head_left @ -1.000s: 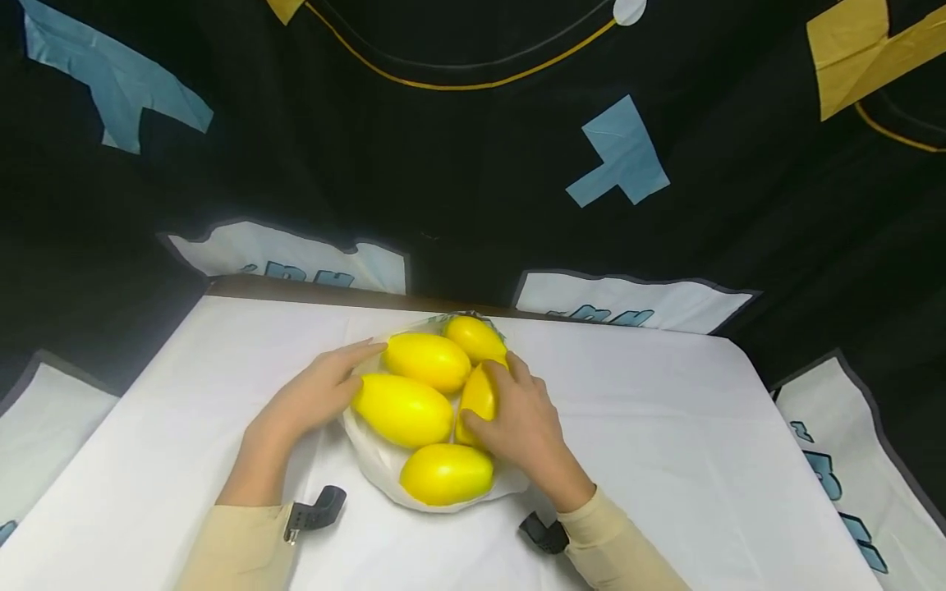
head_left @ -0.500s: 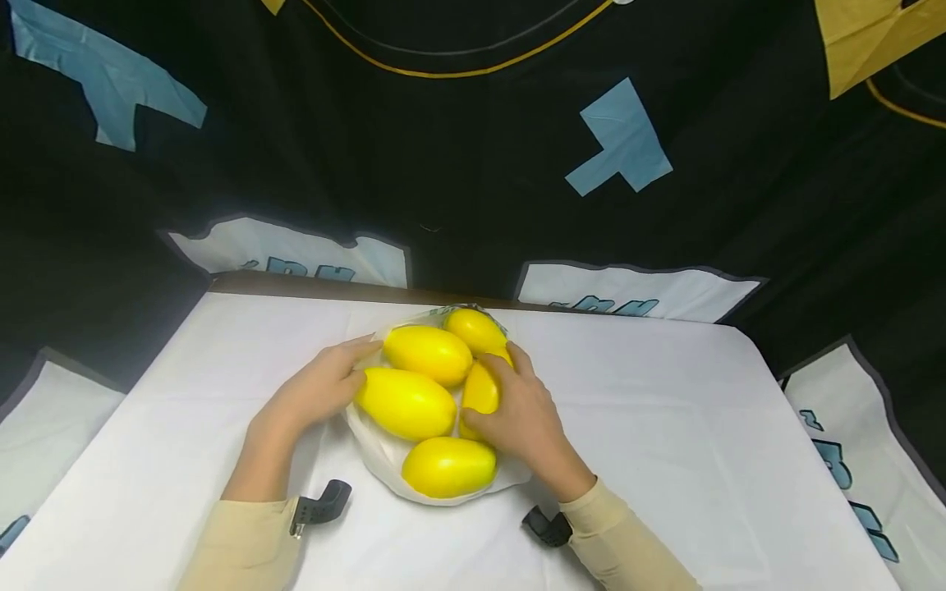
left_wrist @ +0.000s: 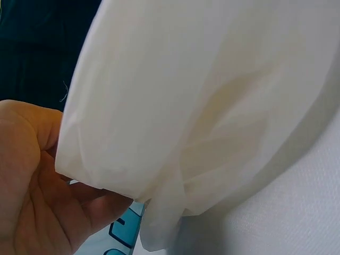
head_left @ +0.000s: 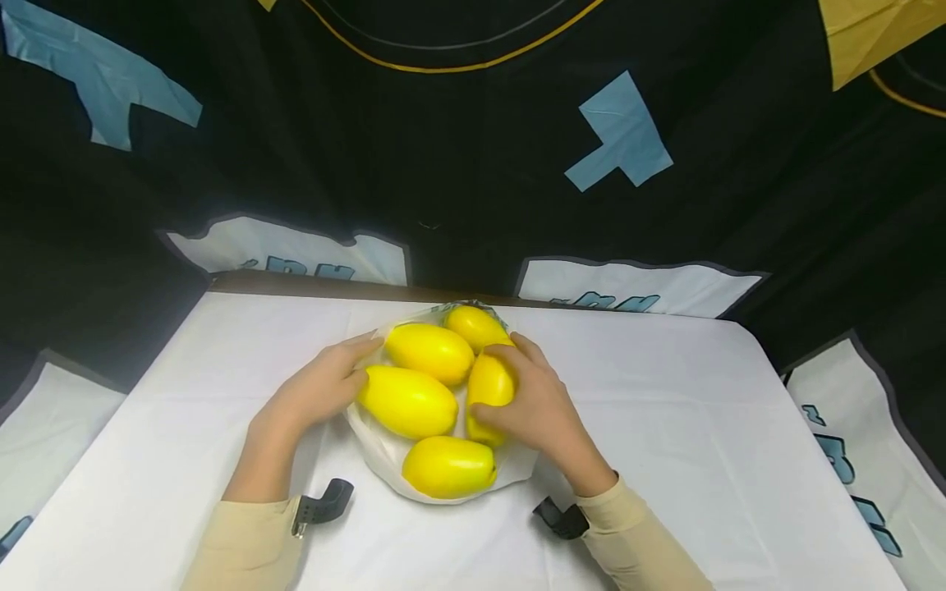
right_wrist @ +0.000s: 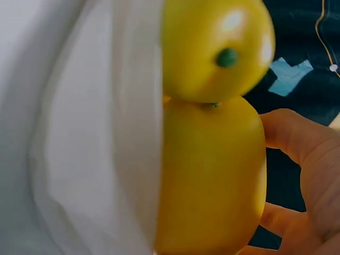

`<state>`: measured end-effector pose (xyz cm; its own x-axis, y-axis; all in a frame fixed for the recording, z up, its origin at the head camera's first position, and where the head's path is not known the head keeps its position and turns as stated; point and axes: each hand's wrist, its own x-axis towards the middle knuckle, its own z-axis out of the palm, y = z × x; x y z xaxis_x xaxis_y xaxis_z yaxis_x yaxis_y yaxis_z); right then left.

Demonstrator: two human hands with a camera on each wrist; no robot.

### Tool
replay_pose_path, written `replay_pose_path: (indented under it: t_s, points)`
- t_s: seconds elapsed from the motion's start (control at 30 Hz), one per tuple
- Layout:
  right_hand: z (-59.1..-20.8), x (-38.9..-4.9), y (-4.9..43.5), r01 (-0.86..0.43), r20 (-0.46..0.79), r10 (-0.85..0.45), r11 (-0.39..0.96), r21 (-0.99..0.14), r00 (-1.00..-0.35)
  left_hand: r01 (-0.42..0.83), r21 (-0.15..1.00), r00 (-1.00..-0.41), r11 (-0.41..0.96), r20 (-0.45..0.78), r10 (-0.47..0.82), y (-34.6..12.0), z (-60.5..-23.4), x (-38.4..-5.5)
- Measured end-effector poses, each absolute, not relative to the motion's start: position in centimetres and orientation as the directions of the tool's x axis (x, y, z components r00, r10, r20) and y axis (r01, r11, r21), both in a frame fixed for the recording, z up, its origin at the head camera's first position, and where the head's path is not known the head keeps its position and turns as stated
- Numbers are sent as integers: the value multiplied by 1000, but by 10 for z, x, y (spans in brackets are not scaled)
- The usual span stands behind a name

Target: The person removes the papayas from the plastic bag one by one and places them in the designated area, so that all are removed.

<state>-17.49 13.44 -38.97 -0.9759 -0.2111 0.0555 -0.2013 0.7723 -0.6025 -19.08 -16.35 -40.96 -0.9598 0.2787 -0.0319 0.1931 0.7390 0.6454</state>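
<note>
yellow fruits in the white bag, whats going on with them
A person's right hand grips the rightmost yellow fruit, while the left hand holds the left edge of the white bag. The other four fruits lie in the bag, which sits on a white-covered table. Whether the gripped fruit is lifted is hard to tell.

Black backdrop (head_left: pixel 473 172) with blue patches (head_left: pixel 626 127) and yellow curve (head_left: pixel 436 71) behind white table (head_left: pixel 665 427).

The person's forearms (head_left: pixel 236 550) slant inward from the lower corners of the head view, the tan sleeves (head_left: pixel 639 533) ending short of the bare wrists (head_left: pixel 268 451). The left hand (head_left: pixel 318 387) pinches, thumb opposite its fingers (head_left: pixel 360 348). The right hand (head_left: pixel 541 404) curves into a grip, thumb spread apart.
</note>
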Motion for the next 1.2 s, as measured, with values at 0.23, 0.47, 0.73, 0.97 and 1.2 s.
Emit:
replay_pose_path:
  t_s: [0.23,0.47,0.73,0.97,1.2]
  points:
    - [-378,-182,147,-221,95,-208,747,-627,-974,200,644,-960,739,-22,279,-164,-407,-191]
    - [-378,-197,169,-251,163,-190,737,-628,-968,203,659,-958,725,-19,285,-163,-406,-191]
    - [-390,-220,198,-214,154,-149,742,-635,-977,190,648,-960,738,-35,277,-164,-409,-188]
    - [-403,-237,224,-156,110,-111,743,-650,-988,181,649,-963,739,-35,266,-164,-412,-184]
    - [-414,-251,250,-81,49,-64,758,-647,-997,197,639,-963,744,-15,268,-163,-409,-184]
